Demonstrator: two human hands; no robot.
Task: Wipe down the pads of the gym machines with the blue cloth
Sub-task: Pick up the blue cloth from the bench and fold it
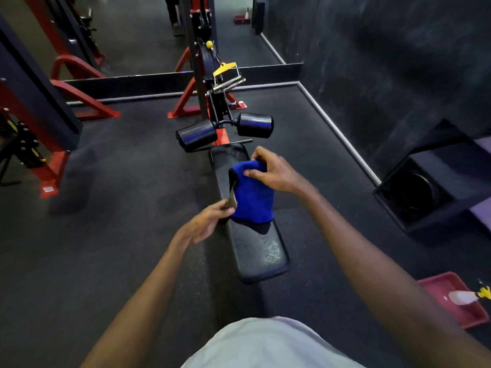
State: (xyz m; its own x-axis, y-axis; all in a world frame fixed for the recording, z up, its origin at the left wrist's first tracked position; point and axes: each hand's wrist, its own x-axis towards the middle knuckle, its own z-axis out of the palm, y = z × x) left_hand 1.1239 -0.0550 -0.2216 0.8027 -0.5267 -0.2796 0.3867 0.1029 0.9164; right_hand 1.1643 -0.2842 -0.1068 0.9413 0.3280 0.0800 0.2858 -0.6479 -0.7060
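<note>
The blue cloth [252, 193] hangs in the air above the long black seat pad [261, 252] of a low rowing machine. My right hand [273, 172] pinches the cloth's top edge. My left hand [206, 221] pinches its lower left corner, where a small tag shows. Wet droplets glisten on the near end of the seat pad. Beyond the pad sit two black roller pads, the left roller pad [196, 135] and the right roller pad [255, 125], on the red and black frame.
A yellow cable handle [225, 73] hangs on the machine's upright. Red machine frames [53, 166] stand at the left. A black box [425, 192] sits against the right wall. A red tray [451, 298] with a spray bottle [465, 297] lies on the floor at lower right. A mirror runs along the back wall.
</note>
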